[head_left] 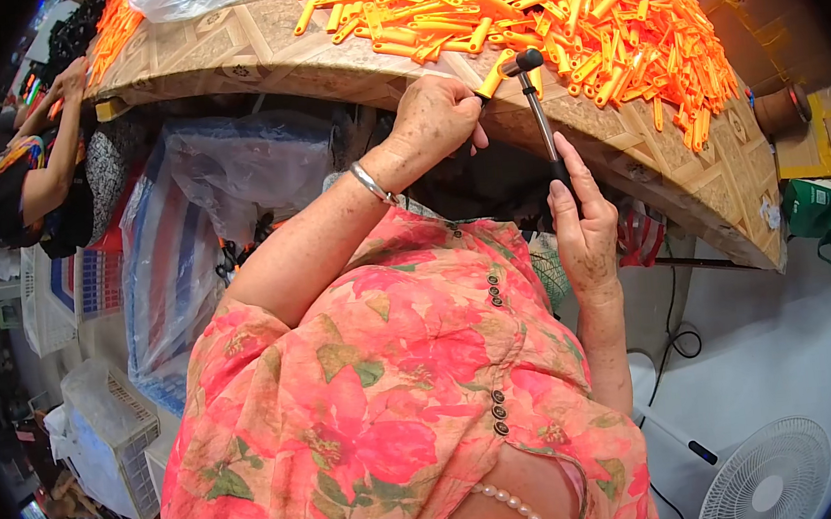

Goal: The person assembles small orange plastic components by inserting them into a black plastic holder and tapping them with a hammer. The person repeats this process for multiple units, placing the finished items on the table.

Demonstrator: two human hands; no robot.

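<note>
Along the tabletop's point(264, 57) near edge, a hammer point(541, 120) has its head just beside an orange handle point(492, 77).
The right hand point(586, 233) wraps around the hammer's black grip, and the left hand point(436, 121) pinches one end of the orange handle. It looks like a tapping step, so the next move seems to call for good aim. Beyond lies a big pile of orange handles point(562, 9).

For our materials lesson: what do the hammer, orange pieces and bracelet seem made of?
Hammer: shaft probably polished metal, since it shines silver; the dark grip could be rubber or plastic. Orange pieces: likely smooth plastic, evenly bright and alike in shape. Bracelet: looks like polished metal, silvery with highlights.
</note>
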